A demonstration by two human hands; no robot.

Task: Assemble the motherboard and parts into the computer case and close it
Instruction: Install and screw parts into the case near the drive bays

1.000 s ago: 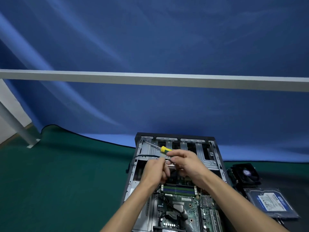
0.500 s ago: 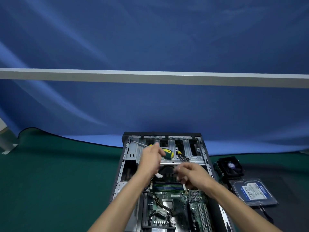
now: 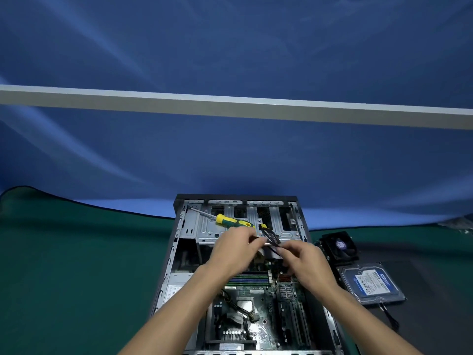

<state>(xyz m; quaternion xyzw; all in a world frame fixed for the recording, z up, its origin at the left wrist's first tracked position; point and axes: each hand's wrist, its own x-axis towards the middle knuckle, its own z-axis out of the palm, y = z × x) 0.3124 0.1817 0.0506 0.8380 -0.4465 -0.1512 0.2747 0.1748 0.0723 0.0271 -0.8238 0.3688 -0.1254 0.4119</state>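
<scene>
Black cable (image 3: 271, 237) looped between both hands: left hand (image 3: 234, 248) and right hand (image 3: 305, 263) each pinch it in their fingers above the open computer case (image 3: 176, 242). Just beyond the fingers lies a yellow-green screwdriver (image 3: 231, 221); the motherboard (image 3: 263, 303) sits below them.

Our two forearms reach in from six o'clock and converge toward twelve. Our left hand (image 3: 236, 248) curls its fingers in a pinch toward three o'clock, and our right hand (image 3: 305, 262) pinches back toward nine, fingertips nearly meeting.
</scene>
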